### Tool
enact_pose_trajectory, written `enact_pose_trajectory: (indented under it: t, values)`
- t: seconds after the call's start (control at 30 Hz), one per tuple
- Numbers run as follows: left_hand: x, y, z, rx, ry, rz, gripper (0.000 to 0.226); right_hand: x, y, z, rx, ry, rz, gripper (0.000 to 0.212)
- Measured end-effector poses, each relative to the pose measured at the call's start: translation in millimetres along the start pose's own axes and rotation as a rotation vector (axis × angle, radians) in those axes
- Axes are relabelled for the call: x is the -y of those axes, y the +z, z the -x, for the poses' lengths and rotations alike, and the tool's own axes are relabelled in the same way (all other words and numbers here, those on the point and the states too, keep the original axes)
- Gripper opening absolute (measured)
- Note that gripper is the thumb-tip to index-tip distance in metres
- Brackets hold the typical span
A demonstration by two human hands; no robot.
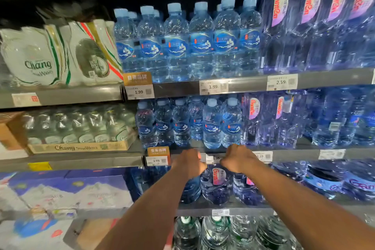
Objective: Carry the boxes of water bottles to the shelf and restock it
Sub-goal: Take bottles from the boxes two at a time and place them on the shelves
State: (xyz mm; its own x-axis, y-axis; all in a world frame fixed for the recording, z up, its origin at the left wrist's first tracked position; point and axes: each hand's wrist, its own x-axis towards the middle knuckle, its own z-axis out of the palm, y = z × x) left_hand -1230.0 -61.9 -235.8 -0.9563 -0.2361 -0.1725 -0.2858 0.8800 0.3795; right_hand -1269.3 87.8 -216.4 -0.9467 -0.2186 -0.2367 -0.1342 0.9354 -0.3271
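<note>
The blue-capped water bottles [212, 126] stand in a row on the middle shelf at the centre of the frame. Just below, on the shelf rail [294, 155], the left hand [189, 163] seems to pinch a white price label [209, 158] with curled fingers. The right hand [237, 159] curls beside it, its grip hidden. The label probably wants seating squarely, without nudging the front bottles.

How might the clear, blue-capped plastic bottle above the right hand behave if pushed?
The clear, blue-capped plastic bottle looks full, so probably heavy for its size. Tall and narrow, it may tip; its smooth wall likely slides.
</note>
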Motion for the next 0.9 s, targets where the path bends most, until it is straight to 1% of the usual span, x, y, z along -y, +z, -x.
enact_pose_trajectory:
  t: [0.03, 0.13, 0.2, 0.27, 0.37, 0.47, 0.53, 0.63, 0.73, 0.77, 0.87, 0.9]
  values:
    - [4.7, 0.5, 6.6, -0.004, 0.011, -0.013, 0.037, 3.0, 5.0, 6.2, 0.0, -0.009, 0.002, 0.022]
    - [22.3, 1.5, 26.5, 0.001, 0.037, -0.015, 0.029, 14.6, 20.1, 23.7, -0.014, -0.02, -0.024, 0.034]
    - [38.0, 1.8, 38.4, 0.007, 0.018, 0.066, 0.031, 26.5, 30.7, 37.1, -0.014, -0.027, -0.048, 0.034]
    - [58.0, 1.1, 54.5, 0.055, 0.011, 0.134, 0.034, 41.3, 43.8, 52.5, -0.007, -0.017, -0.064, 0.032]
    - [97.8, 2.6, 77.2, 0.084, 0.037, 0.082, 0.033, 66.8, 72.9, 74.9, 0.018, -0.008, -0.047, 0.02]
    - [137.3, 8.6, 102.1, 0.094, 0.067, 0.031, 0.03, 94.0, 112.7, 96.3, 0.055, -0.008, -0.019, 0.039]
    - [160.2, 13.4, 116.1, 0.098, 0.091, 0.002, 0.024, 107.8, 137.2, 111.5, 0.052, -0.008, -0.03, 0.038]
    - [186.1, 21.6, 132.8, 0.13, 0.104, -0.055, 0.021, 120.0, 165.6, 131.3, 0.052, 0.007, -0.04, 0.035]
    - [205.6, 39.1, 144.5, 0.165, 0.088, -0.041, 0.017, 123.6, 193.1, 143.6, 0.078, -0.003, -0.014, 0.036]
    - [211.3, 48.2, 147.0, 0.186, 0.075, -0.029, 0.017, 122.5, 203.2, 146.8, 0.094, -0.003, -0.012, 0.034]
    - [226.1, 79.3, 153.3, 0.237, 0.041, -0.018, 0.034, 113.8, 232.1, 152.7, 0.153, 0.03, 0.011, 0.031]
    - [230.1, 89.2, 154.9, 0.25, 0.042, -0.03, 0.036, 110.6, 240.2, 154.2, 0.175, 0.042, 0.008, 0.03]
